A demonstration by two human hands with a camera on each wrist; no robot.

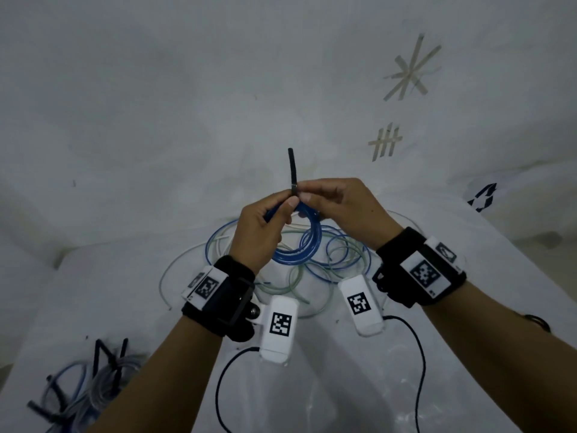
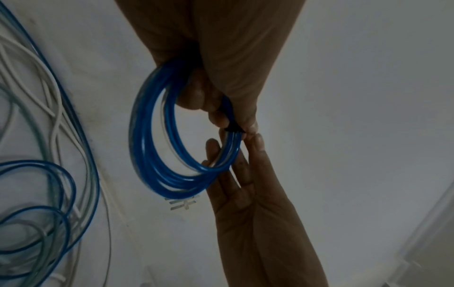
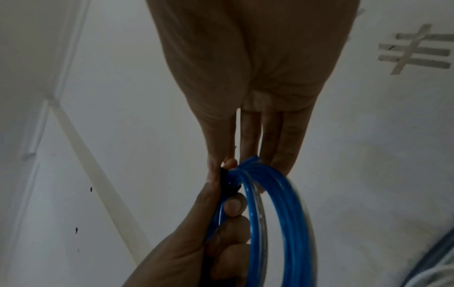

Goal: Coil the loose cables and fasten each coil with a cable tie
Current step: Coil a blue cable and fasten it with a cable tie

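Left hand [image 1: 262, 226] grips the coiled blue plastic cable [image 1: 307, 242] in curled fingers; right hand [image 1: 340, 204] pinches the black cable tie [image 1: 293, 170] wrapped round it, tail sticking up. Loose blue, white and greenish cables [image 1: 340, 257] lie below on the white table [image 1: 312, 370].

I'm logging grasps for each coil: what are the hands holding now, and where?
Left hand grips the blue coil at its top, beside the black tie. Right hand pinches the tie where it wraps the coil.
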